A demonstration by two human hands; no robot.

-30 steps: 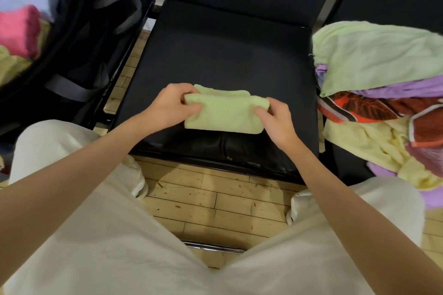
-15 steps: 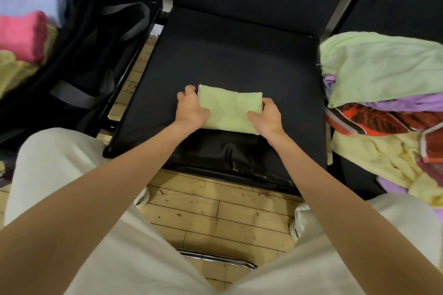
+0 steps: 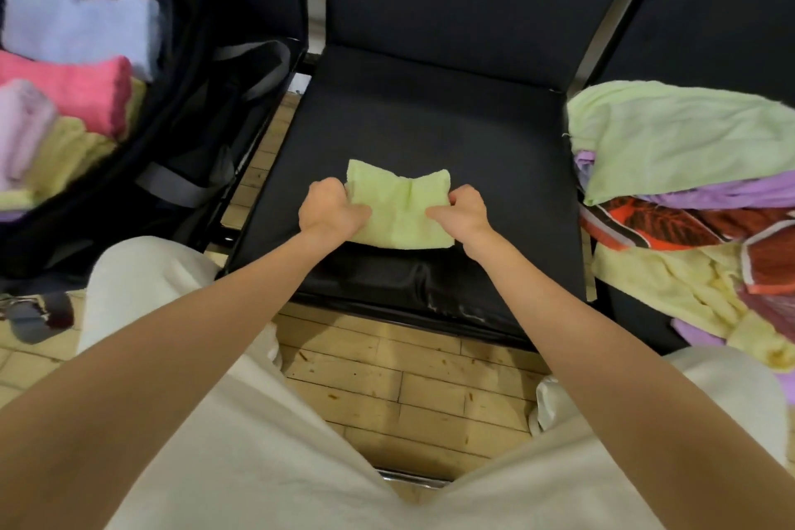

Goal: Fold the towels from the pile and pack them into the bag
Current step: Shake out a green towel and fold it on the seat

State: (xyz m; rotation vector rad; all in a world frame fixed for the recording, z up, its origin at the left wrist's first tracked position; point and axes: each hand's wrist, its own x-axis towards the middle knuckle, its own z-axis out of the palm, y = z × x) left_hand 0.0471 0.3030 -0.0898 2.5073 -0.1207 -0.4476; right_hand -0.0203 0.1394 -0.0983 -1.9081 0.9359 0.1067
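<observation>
head | both grips, left hand (image 3: 331, 209) and right hand (image 3: 466, 211), clasp green towel (image 3: 398, 209)

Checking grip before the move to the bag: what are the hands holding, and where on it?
Both hold the folded green towel on the chair seat: left hand grips its left edge, right hand its right edge.

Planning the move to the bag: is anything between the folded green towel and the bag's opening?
Nothing visible blocks it. Both hands, left and right, grip the green towel on the chair seat; the open bag lies left, across a gap between chairs.
</observation>
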